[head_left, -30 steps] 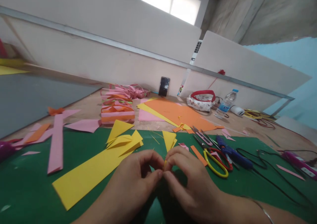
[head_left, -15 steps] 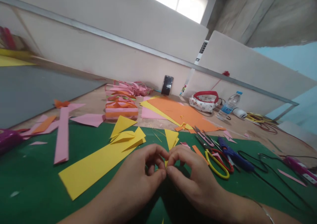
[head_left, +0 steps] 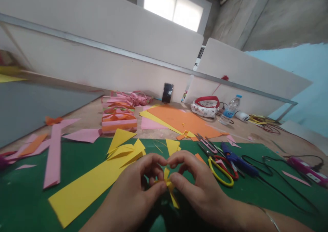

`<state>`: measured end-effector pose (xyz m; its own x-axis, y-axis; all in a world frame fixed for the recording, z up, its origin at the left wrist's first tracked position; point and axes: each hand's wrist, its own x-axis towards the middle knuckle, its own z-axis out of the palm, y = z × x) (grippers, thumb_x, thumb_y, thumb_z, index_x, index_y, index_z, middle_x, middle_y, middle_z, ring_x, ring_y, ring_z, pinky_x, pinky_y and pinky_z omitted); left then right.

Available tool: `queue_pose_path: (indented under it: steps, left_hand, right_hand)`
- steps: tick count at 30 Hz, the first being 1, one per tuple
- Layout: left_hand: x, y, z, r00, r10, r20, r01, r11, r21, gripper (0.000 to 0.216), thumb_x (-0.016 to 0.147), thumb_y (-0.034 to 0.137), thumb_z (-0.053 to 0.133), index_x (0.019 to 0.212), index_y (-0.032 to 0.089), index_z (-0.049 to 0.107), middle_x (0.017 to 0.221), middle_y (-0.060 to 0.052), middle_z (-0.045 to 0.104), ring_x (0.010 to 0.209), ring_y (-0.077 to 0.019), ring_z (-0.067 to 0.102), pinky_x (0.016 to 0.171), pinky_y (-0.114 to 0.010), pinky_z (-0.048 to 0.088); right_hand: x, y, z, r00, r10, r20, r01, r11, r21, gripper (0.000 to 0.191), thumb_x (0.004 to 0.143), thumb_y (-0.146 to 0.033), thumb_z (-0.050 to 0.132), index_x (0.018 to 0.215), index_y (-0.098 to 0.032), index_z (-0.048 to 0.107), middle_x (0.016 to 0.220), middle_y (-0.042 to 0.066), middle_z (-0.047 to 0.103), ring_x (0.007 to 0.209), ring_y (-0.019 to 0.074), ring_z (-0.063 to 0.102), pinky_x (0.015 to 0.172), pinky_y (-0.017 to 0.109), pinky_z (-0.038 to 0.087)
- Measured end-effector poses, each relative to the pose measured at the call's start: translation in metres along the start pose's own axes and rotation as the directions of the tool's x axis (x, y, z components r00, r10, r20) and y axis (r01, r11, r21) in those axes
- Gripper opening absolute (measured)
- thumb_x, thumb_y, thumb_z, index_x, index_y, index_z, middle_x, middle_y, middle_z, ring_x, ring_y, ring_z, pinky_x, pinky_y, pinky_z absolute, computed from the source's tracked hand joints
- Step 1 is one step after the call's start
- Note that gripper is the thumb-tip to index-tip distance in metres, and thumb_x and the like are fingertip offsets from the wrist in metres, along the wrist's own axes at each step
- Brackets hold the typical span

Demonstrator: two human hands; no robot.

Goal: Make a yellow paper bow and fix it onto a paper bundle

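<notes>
Both of my hands meet low in the middle of the view, over a green cutting mat [head_left: 25, 204]. My left hand [head_left: 137, 191] and my right hand [head_left: 198, 187] pinch a small folded yellow paper piece [head_left: 168, 184] between thumbs and fingertips; a narrow tip of it points down between them. A long yellow paper strip [head_left: 87, 187] lies just left of my left hand, with folded yellow triangles [head_left: 123, 146] at its far end. Another folded yellow piece [head_left: 173, 145] lies beyond my fingers.
Scissors with yellow and red handles [head_left: 221, 168], small snips [head_left: 205, 143], a blue glue gun [head_left: 238, 162] and black cords lie to the right. Orange sheets [head_left: 184, 119], pink strips [head_left: 52, 156], a stack of pink and orange loops [head_left: 118, 117], a phone [head_left: 167, 92], a water bottle [head_left: 230, 109].
My fingers have spread the yellow piece apart slightly, so more of it shows between my hands, with a tip hanging down. The view has shifted a little.
</notes>
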<state>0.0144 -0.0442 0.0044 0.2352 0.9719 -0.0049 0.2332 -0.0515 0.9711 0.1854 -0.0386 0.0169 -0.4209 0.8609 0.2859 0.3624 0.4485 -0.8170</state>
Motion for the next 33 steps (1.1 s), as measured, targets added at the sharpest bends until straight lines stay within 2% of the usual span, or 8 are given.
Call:
queue_pose_path:
  steps: [4,8,11,16,21,24,28,33]
  left_hand:
    - [0.002,-0.005,-0.002,0.999,-0.005,-0.048,0.005,1.000,-0.012,0.025,0.069,0.027,0.061,0.093,0.022,0.055,0.075,0.002,0.061,0.065,-0.0154,0.056,0.062,-0.029,0.042]
    - [0.002,-0.002,-0.002,1.000,0.002,-0.007,-0.002,1.000,0.030,0.024,0.071,0.025,0.060,0.094,0.021,0.054,0.080,0.000,0.062,0.080,-0.0202,0.061,0.070,-0.032,0.044]
    - [0.000,0.002,-0.003,0.999,-0.032,0.031,0.031,0.999,0.040,0.024,0.073,0.024,0.058,0.096,0.021,0.051,0.081,0.000,0.062,0.085,-0.0203,0.061,0.075,-0.032,0.044]
    - [0.000,-0.003,-0.004,0.998,-0.001,0.070,-0.006,0.995,0.101,0.009,0.075,0.026,0.055,0.081,0.023,0.050,0.075,0.003,0.056,0.073,-0.0176,0.057,0.066,-0.030,0.043]
    - [0.001,-0.008,-0.003,0.997,-0.024,0.077,0.027,0.999,-0.034,0.014,0.074,0.032,0.059,0.078,0.023,0.051,0.072,0.003,0.058,0.067,-0.0160,0.055,0.061,-0.027,0.044]
    - [0.001,-0.005,-0.002,0.997,-0.018,0.082,0.019,1.000,-0.016,0.014,0.073,0.031,0.059,0.082,0.022,0.056,0.078,0.000,0.064,0.073,-0.0185,0.059,0.067,-0.029,0.047]
    - [0.001,-0.001,-0.003,0.999,0.002,0.050,-0.011,0.980,0.196,0.016,0.076,0.029,0.055,0.090,0.023,0.060,0.093,-0.003,0.068,0.086,-0.0212,0.061,0.082,-0.034,0.047]
    - [-0.003,0.003,-0.005,1.000,0.017,0.001,-0.017,0.951,0.307,0.015,0.078,0.035,0.055,0.088,0.025,0.061,0.090,-0.001,0.069,0.085,-0.0219,0.062,0.081,-0.033,0.047]
  right_hand:
    - [0.002,0.003,0.002,0.958,0.257,0.131,-0.286,0.906,0.314,0.035,0.073,-0.015,0.061,0.105,-0.017,0.048,0.084,0.001,0.059,0.072,0.0126,0.056,0.064,0.026,0.045]
    - [0.006,0.007,0.008,0.925,0.283,0.253,-0.372,0.804,0.463,0.040,0.068,-0.015,0.064,0.103,-0.016,0.046,0.070,-0.004,0.053,0.059,0.0085,0.051,0.054,0.020,0.039]
    - [0.006,0.007,0.011,0.940,0.245,0.238,-0.328,0.840,0.431,0.034,0.070,-0.012,0.059,0.101,-0.016,0.048,0.073,-0.003,0.054,0.061,0.0083,0.051,0.055,0.020,0.039]
    - [0.003,0.004,0.008,0.985,0.092,0.146,-0.108,0.988,0.109,0.033,0.074,-0.008,0.054,0.105,-0.016,0.051,0.075,-0.001,0.058,0.061,0.0094,0.050,0.057,0.021,0.041]
    - [0.000,0.007,0.008,0.991,-0.111,0.068,0.121,0.981,-0.154,0.041,0.074,-0.010,0.054,0.114,-0.017,0.053,0.092,0.005,0.066,0.076,0.0154,0.060,0.070,0.027,0.049]
    - [-0.002,0.010,0.011,0.975,-0.216,0.047,0.221,0.953,-0.205,0.040,0.075,-0.009,0.052,0.115,-0.017,0.053,0.102,0.008,0.066,0.089,0.0185,0.062,0.080,0.031,0.050]
    - [-0.005,0.011,0.012,0.966,-0.253,0.051,0.258,0.945,-0.204,0.038,0.078,-0.007,0.049,0.115,-0.019,0.053,0.104,0.007,0.066,0.095,0.0183,0.062,0.085,0.030,0.049]
    - [-0.006,0.004,0.007,0.981,-0.193,0.026,0.195,0.965,-0.178,0.033,0.075,-0.010,0.055,0.107,-0.018,0.055,0.093,0.005,0.067,0.082,0.0169,0.063,0.075,0.029,0.050]
